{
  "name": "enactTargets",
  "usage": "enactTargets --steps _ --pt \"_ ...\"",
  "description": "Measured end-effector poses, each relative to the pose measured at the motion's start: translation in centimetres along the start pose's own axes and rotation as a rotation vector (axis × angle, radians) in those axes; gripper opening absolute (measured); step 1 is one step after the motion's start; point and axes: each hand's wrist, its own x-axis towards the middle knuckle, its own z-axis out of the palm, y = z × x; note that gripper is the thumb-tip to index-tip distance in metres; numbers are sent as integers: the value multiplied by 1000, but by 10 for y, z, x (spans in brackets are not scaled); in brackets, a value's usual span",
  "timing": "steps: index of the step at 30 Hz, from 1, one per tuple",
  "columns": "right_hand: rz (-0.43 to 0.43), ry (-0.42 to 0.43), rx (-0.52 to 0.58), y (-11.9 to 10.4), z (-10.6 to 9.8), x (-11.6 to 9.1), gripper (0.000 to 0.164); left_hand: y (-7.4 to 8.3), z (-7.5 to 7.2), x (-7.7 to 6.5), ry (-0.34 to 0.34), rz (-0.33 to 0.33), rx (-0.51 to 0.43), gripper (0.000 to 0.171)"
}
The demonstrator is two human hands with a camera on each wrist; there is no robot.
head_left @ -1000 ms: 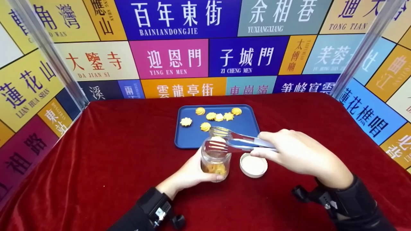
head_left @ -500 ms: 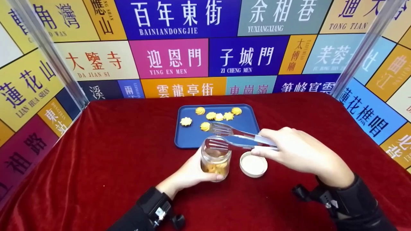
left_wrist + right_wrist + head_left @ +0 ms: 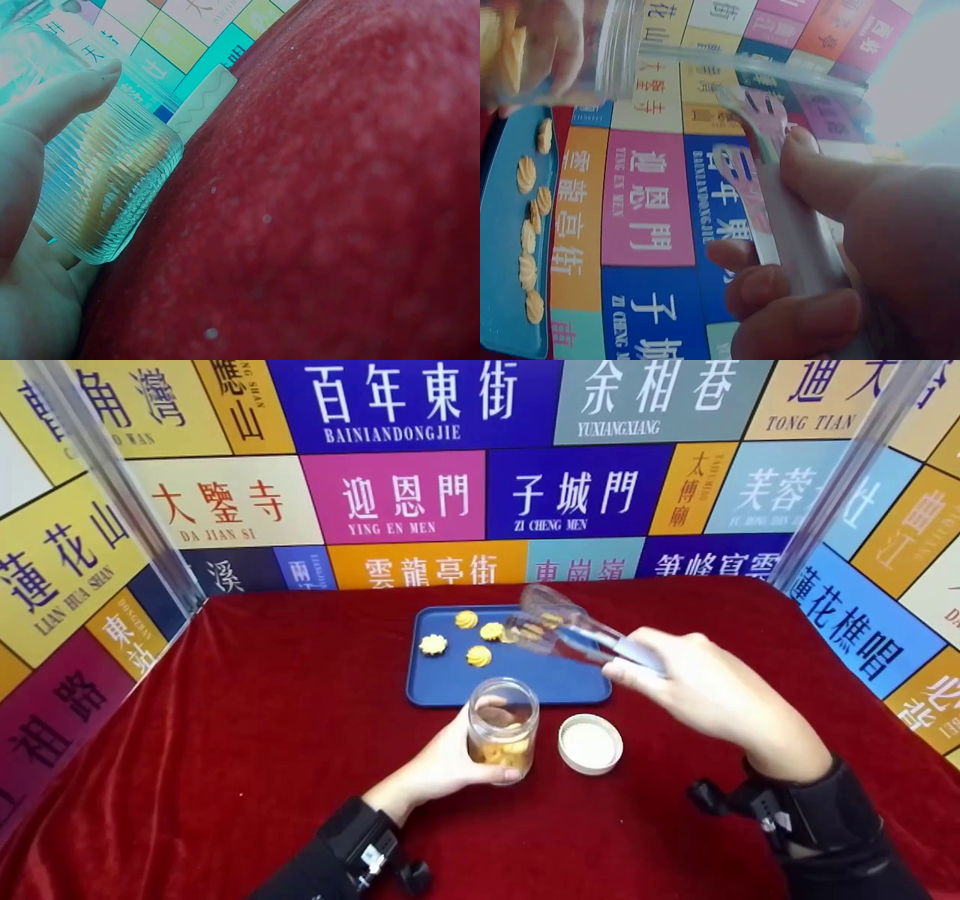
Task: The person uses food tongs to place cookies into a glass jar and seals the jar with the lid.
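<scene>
My left hand [image 3: 439, 772] grips a clear jar [image 3: 504, 727], its fingers around the far side and its thumb across the front. Yellow piped cookies [image 3: 501, 751] lie in the jar's lower part. Ribbed glass [image 3: 120, 172] shows in the left wrist view. My right hand [image 3: 705, 682] holds clear tongs [image 3: 600, 641], blurred, above the right part of the blue tray [image 3: 442, 696]. Their tips stand apart, with no cookie visibly held between them. Several cookies [image 3: 479, 656] lie on the tray, some partly hidden behind the tongs.
A round white lid [image 3: 591, 744] lies on the red cloth [image 3: 300, 697], right of the jar. Behind the table stands a panel of colourful lettered signs [image 3: 394, 499]. Clear upright posts [image 3: 847, 487] flank it.
A cookie held by the tongs over the jar mouth dropped into the jar. The tongs then moved up and right, over the tray. My left hand and the jar stayed still.
</scene>
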Motion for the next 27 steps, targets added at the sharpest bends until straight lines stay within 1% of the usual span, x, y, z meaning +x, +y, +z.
enactTargets --steps 3,7,12,15,17,22,27 --pt "44 18 5 9 1 6 46 1 -1 0 5 -6 7 87" --pt "80 19 -14 22 4 15 51 4 -1 0 9 -11 18 86" --pt "150 17 -45 45 13 29 58 2 0 0 3 -7 14 87" --pt "196 0 -53 61 18 42 60 1 2 1 -1 -7 7 88" --pt "212 -16 -64 68 20 52 61 1 2 1 -3 -6 6 89" --pt "233 -60 -91 74 30 81 58 1 1 1 3 -12 10 89" --pt "269 -74 -130 81 48 106 55 1 0 -1 5 -16 7 86"
